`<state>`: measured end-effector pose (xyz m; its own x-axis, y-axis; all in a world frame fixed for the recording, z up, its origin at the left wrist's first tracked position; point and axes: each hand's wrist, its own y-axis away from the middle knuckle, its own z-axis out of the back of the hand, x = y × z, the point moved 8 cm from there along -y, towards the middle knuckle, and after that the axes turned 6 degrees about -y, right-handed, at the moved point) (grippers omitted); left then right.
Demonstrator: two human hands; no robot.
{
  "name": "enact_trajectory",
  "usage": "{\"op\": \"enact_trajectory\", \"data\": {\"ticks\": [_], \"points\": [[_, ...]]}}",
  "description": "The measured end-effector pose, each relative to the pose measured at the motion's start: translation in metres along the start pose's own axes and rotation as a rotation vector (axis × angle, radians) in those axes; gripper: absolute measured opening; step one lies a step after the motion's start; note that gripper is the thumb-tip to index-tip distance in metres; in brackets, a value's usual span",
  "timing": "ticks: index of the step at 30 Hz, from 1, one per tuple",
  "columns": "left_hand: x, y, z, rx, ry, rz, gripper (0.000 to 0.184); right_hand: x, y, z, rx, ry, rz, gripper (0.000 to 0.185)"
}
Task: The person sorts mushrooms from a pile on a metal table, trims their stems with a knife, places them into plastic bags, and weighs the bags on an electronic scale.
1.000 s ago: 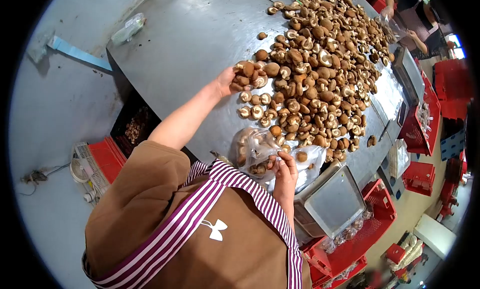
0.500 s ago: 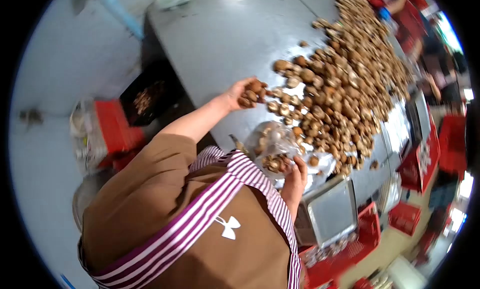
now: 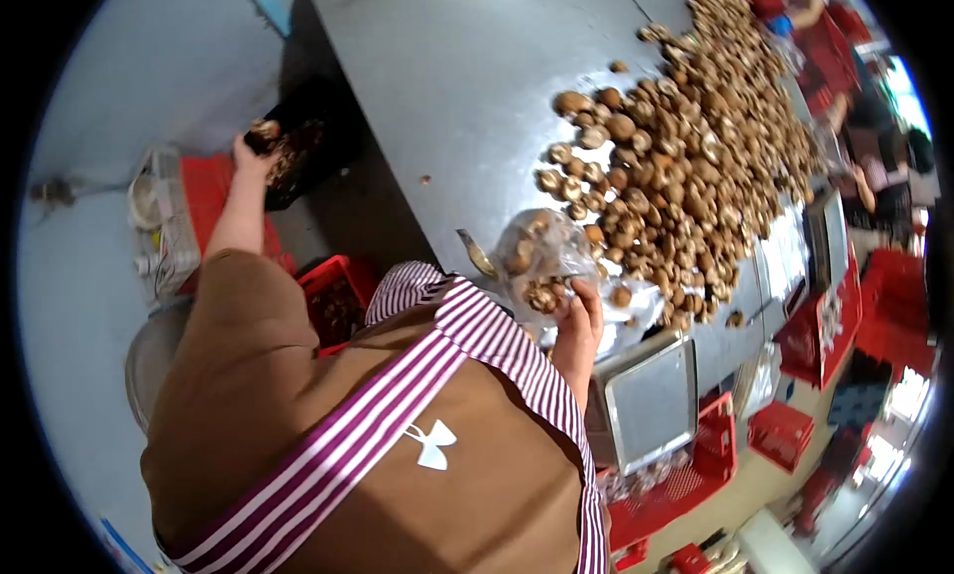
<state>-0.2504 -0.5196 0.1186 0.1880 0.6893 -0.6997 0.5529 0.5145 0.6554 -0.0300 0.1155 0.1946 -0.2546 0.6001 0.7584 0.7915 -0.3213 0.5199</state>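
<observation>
My left hand [image 3: 250,157] is stretched out to the left, over the near edge of a black crate [image 3: 343,127] with mushroom pieces inside. Its fingers are closed around a small clump of brown mushrooms [image 3: 263,133], partly in shadow. With my right hand [image 3: 584,314] I grip the mouth of a clear plastic bag [image 3: 545,238], which lies on the metal table with several mushrooms in it. Beyond the bag spreads a large pile of brown mushrooms [image 3: 686,176].
A metal tray [image 3: 651,400] stands by my right forearm, above a red crate [image 3: 686,485] of bagged mushrooms. A curved blade [image 3: 476,253] lies near the table [image 3: 437,97] edge. Below is a small red crate [image 3: 336,301]. Other people work at the upper right.
My left hand has swung from beside the pile, off the table, to the black crate, with mushrooms in it. My right hand stays at the bag. The view has shifted left.
</observation>
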Motion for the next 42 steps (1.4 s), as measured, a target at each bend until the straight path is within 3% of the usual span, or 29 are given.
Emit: {"op": "enact_trajectory", "data": {"ticks": [1, 3, 5, 6, 9, 11, 13, 15, 19, 24, 28, 30, 35, 40, 42], "points": [[-0.004, 0.005, -0.001, -0.117, -0.148, -0.039, 0.075, -0.007, -0.004, 0.009, 0.032, -0.037, 0.001, 0.026], [-0.001, -0.016, -0.018, -0.104, -0.386, -0.101, 0.074, -0.005, -0.001, 0.009, 0.038, -0.094, 0.025, 0.026], [0.045, -0.032, -0.063, 0.255, -0.516, -0.100, 0.070, -0.003, 0.002, 0.011, 0.024, -0.119, 0.050, 0.027], [0.079, -0.029, -0.093, 0.419, -0.555, -0.053, 0.056, 0.002, 0.005, 0.009, 0.022, -0.138, 0.074, 0.027], [0.184, 0.090, -0.197, 0.660, -0.931, -0.150, 0.052, 0.026, 0.020, 0.000, 0.067, -0.162, 0.160, 0.029], [0.247, 0.151, -0.250, 0.890, -1.253, -0.316, 0.051, 0.043, 0.029, -0.006, 0.087, -0.151, 0.236, 0.031], [0.327, 0.160, -0.288, 1.221, -1.357, -0.674, 0.047, 0.046, 0.032, -0.003, 0.061, -0.111, 0.258, 0.031], [0.353, 0.220, -0.315, 1.185, -1.563, -0.978, 0.046, 0.043, 0.033, 0.004, 0.036, -0.067, 0.270, 0.033], [0.410, 0.250, -0.334, 1.091, -1.770, -1.252, 0.042, 0.038, 0.040, 0.012, -0.002, -0.100, 0.267, 0.033], [0.425, 0.244, -0.349, 1.141, -1.895, -1.186, 0.042, 0.037, 0.040, 0.022, -0.058, -0.163, 0.260, 0.028], [0.410, 0.238, -0.351, 1.260, -1.744, -1.257, 0.038, 0.030, 0.028, 0.029, -0.074, -0.197, 0.229, 0.027], [0.405, 0.233, -0.346, 1.359, -1.771, -1.086, 0.037, 0.031, 0.025, 0.027, -0.065, -0.195, 0.224, 0.027], [0.396, 0.207, -0.316, 1.162, -1.783, -0.900, 0.037, 0.035, 0.020, 0.015, -0.017, -0.173, 0.211, 0.028], [0.401, 0.216, -0.315, 1.203, -1.802, -0.944, 0.035, 0.031, 0.019, 0.015, 0.007, -0.179, 0.211, 0.027], [0.401, 0.220, -0.319, 1.240, -1.712, -1.066, 0.040, 0.033, 0.021, 0.018, -0.011, -0.182, 0.227, 0.027]]}}
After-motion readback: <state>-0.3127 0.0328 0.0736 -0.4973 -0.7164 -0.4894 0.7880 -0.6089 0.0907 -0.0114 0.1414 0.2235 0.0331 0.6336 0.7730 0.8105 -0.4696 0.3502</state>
